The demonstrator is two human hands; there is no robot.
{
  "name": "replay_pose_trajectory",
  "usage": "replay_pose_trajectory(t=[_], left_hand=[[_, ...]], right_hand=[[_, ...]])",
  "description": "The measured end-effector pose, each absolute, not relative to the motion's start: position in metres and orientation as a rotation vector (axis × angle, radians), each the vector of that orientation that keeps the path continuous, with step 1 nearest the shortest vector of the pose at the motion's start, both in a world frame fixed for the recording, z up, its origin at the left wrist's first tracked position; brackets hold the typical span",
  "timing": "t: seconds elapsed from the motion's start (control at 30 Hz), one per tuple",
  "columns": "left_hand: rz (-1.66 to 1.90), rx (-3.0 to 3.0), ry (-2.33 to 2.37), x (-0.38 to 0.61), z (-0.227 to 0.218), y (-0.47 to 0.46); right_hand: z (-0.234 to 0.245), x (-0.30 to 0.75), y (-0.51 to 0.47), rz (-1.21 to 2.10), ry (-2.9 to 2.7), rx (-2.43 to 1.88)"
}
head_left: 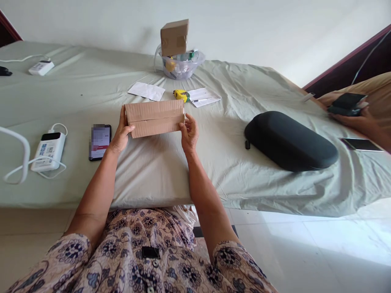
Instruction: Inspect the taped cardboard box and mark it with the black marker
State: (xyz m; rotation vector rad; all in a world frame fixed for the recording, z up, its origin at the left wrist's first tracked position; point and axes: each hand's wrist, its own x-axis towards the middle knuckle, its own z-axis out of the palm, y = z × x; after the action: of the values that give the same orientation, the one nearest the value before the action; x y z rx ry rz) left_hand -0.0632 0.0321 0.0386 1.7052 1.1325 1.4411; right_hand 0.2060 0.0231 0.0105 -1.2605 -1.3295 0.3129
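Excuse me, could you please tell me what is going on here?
A person is holding a cardboard box by its two ends, left hand on one and right hand on the other. A seam runs along its upper face. Beyond it lie a yellow tape measure and a pen. At the right, another person's hand holds a dark object.

The buttoned, short-sleeved shirt point(171, 270) is pinkish beige with dark-blue floral print.

A wrinkled, pale green sheet point(76, 106) lies spread wide. Behind the sheet rises a plain white wall point(259, 32). In front of it, glossy pale floor tiles point(290, 248) catch light (brightest near the sheet's right end).
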Motion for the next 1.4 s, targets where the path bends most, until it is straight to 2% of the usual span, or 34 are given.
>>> replay_pose_trajectory(t=[0.1, 0.4, 0.77, 1.0, 1.4], left_hand=[[1.354, 1.589, 1.001, -0.064, 0.043, 0.03], [1.352, 1.621, 1.0, -0.067, 0.033, 0.036], [1.412, 1.675, 1.159, -0.046, 0.037, 0.023], [1.567, 1.702, 1.485, -0.037, 0.032, 0.017], [1.634, 1.765, 1.56, -0.026, 0.035, 0.01]], right_hand=[[0.012, 0.207, 0.022, 0.33, -1.326, -1.251], [0.021, 0.206, 0.013, 0.262, -1.289, -1.339], [0.022, 0.194, 0.006, 0.235, -1.251, -1.523], [0.02, 0.184, 0.004, 0.122, -1.377, -1.642], [0.02, 0.174, 0.003, 0.002, -1.361, -1.562]])
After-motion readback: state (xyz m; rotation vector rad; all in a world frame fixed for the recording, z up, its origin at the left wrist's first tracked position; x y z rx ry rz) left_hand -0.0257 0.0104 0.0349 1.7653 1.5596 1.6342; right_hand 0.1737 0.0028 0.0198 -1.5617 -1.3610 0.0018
